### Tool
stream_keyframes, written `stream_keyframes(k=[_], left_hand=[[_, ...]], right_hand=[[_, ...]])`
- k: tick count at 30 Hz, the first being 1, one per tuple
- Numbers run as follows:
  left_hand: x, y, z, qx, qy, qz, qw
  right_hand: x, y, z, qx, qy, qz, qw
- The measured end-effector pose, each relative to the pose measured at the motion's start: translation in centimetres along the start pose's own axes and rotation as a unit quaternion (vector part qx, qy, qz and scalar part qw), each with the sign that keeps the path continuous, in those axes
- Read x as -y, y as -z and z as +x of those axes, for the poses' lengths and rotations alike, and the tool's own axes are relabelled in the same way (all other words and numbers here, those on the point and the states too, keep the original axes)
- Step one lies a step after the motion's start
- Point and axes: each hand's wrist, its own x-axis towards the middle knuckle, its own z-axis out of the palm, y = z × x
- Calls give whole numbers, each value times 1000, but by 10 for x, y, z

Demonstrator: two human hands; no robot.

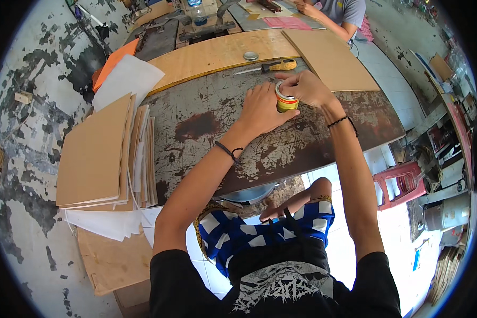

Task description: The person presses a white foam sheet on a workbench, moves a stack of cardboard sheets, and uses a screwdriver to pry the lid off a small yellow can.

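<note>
A small round can [287, 104] with a yellow and red label stands upright on the worn dark tabletop [196, 95]. My left hand [263, 108] is wrapped round its left and near side. Over the can's open-looking mouth, my right hand [307, 89] is bent with its fingers drawn together at the rim. What those fingers hold, if anything, is hidden. Just beyond the can lies a screwdriver [279, 65] with a yellow and black handle, its shaft pointing left. A round metal lid [250, 55] rests on the plywood board [212, 55] farther back.
Stacked brown cardboard sheets [96, 153] and white paper lean at the table's left end. A flat brown board [331, 61] covers the back right. Another person [344, 13] sits across the table, near a plastic bottle [197, 11]. A red stool [400, 185] stands at right.
</note>
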Motion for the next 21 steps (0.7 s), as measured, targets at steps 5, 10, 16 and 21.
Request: stream_keyframes(k=[5,10,16,21], left_hand=[[-3,2,1,6,7,-3,1000],[-3,4,-1,6,11,-1,1000],[-2,-1,-1,-5,11,-12,1000],[1,-1,-4,-17,7,-20,1000]], right_hand=[[-2,7,-3,37,26,23,999],[2,7,0,43,8,5,999],[3,7,2,52,8,3,999],[11,5,2,54,-5,-4,999]])
